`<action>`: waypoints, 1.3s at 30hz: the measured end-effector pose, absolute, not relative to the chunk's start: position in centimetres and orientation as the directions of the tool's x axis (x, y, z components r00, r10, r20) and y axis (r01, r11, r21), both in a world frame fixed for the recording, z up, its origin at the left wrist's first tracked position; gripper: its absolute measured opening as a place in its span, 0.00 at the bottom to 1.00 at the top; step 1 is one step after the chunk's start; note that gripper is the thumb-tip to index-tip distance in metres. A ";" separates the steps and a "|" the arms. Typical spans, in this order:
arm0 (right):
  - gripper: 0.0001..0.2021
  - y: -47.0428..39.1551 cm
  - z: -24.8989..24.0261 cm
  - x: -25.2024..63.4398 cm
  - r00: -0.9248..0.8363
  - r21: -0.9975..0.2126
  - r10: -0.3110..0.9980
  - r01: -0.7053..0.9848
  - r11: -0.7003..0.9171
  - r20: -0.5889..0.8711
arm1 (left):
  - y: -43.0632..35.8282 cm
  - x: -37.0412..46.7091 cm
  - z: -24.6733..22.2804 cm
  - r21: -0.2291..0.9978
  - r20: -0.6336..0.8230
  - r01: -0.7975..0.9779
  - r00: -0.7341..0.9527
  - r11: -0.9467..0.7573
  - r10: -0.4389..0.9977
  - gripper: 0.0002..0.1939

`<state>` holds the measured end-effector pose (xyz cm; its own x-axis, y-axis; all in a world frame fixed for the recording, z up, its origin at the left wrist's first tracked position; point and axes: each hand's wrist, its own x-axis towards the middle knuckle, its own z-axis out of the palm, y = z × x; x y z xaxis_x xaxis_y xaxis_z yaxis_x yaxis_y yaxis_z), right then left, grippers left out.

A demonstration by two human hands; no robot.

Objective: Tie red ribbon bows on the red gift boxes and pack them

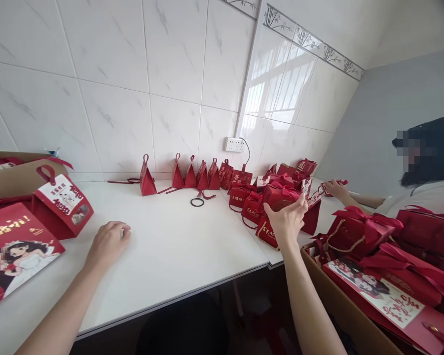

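Observation:
My left hand (pixel 109 241) lies on the white table with its fingers loosely bent and nothing visible in it. To its left stands a red gift box (pixel 57 204) with a ribbon loop and a printed white label. My right hand (pixel 288 219) is raised in front of a cluster of red gift boxes (pixel 281 192), thumb and fingers apart. It appears to hold nothing; whether its fingertips touch a box behind them I cannot tell. A red gift bag (pixel 20 254) with a cartoon couple lies at far left.
Several triangular red boxes (pixel 148 177) line the wall beside ribbon strips and a black ring (pixel 197 202). A carton (pixel 340 296) of red gift boxes stands at right, another carton (pixel 18 180) at left. A person's hand (pixel 335 190) holds something red at right.

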<state>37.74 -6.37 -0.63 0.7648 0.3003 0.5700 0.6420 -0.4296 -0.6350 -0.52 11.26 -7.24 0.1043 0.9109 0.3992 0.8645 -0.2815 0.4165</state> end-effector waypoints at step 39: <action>0.14 -8.1 -5.7 23.1 0.088 -0.858 0.901 0.355 0.371 0.426 | -3.9 4.6 -5.0 1.000 0.010 -0.016 0.223 -0.007 0.975 0.24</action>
